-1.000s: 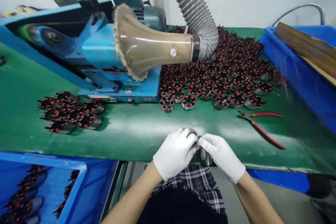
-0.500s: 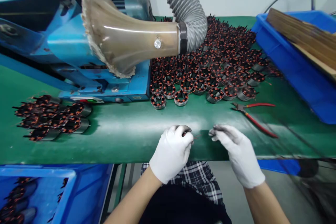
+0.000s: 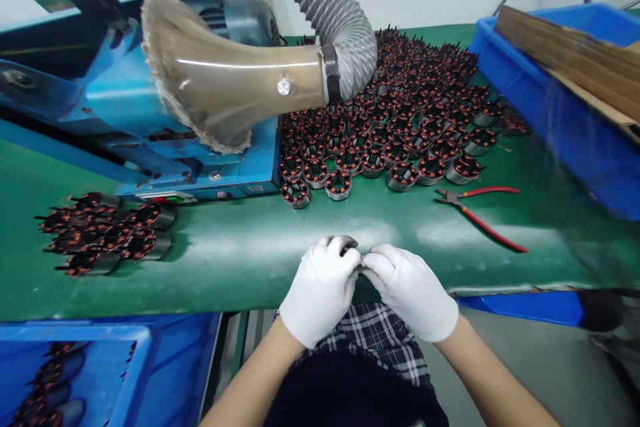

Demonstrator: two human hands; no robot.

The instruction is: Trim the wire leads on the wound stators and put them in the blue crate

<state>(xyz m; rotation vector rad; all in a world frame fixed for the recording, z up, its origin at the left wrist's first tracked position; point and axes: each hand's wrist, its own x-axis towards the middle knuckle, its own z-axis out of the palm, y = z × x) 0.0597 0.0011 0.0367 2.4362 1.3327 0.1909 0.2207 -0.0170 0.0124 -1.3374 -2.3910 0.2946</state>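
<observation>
Both of my hands wear white gloves and meet above the front of the green bench. My left hand (image 3: 320,290) is wrapped round a motor stator (image 3: 345,250), of which only a dark part of the ring shows between the fingers. My right hand (image 3: 413,290) is closed in a pinch against the near right side of that stator, fingertips touching or nearly touching the left ones. What lies in the pinch is too small and hidden to tell. Diagonal cutters (image 3: 453,197) with red handles lie spread on the bench to the right.
Many copper-wound stators (image 3: 400,147) crowd the bench behind my hands; a smaller group (image 3: 107,233) lies at left. A blue machine (image 3: 225,190) with a suction hood (image 3: 250,77) stands back left. A blue bin (image 3: 540,107) holds cardboard at right; a blue crate (image 3: 143,360) sits lower left.
My right hand has moved left, from apart over the bench to touching near the stator in my left hand. The left hand keeps its grip. The camera view has shifted slightly.
</observation>
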